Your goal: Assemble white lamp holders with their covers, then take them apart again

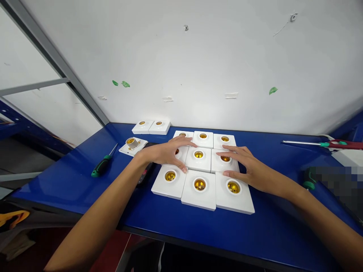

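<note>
Several white square lamp-holder bases with brass sockets (200, 188) lie packed in a three-by-three block on the blue table (85, 177). My left hand (166, 153) lies flat with fingers spread over the middle-left base, touching it and the top-left one. My right hand (245, 166) rests with fingers stretched out on the middle-right base (225, 161), thumb at the edge of the near-right base (234, 192). Neither hand grips anything.
Two more white bases (151, 127) sit at the back left by the wall, and an opened base with a loose socket (132, 145) lies beside them. A green-handled screwdriver (102, 164) lies left; a long red-and-green screwdriver (326, 143) lies far right.
</note>
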The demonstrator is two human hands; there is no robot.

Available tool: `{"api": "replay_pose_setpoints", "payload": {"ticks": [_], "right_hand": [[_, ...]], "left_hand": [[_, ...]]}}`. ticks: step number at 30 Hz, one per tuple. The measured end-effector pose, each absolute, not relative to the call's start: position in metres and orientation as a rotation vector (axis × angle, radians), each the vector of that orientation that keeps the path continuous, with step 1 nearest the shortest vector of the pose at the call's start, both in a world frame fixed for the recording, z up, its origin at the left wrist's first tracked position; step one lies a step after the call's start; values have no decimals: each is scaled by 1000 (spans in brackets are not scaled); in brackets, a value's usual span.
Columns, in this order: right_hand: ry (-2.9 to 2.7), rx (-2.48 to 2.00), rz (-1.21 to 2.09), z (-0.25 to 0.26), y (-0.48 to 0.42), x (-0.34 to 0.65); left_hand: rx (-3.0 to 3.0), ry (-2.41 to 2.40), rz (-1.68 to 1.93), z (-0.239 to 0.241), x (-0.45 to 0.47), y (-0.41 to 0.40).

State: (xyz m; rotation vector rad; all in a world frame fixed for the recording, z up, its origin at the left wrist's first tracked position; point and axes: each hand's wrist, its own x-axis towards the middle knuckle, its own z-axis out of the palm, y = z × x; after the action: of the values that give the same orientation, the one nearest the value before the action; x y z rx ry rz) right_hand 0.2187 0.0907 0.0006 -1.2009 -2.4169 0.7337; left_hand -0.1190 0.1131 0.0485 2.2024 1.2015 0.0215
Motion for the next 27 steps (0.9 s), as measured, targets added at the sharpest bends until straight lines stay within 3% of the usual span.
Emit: {"api": "replay_pose_setpoints", "payload": {"ticks": [27], "right_hand": [[-2146,-1181,707,-20,84,188]], "left_hand": [[2179,1249,-53,53,-132,118]]}}
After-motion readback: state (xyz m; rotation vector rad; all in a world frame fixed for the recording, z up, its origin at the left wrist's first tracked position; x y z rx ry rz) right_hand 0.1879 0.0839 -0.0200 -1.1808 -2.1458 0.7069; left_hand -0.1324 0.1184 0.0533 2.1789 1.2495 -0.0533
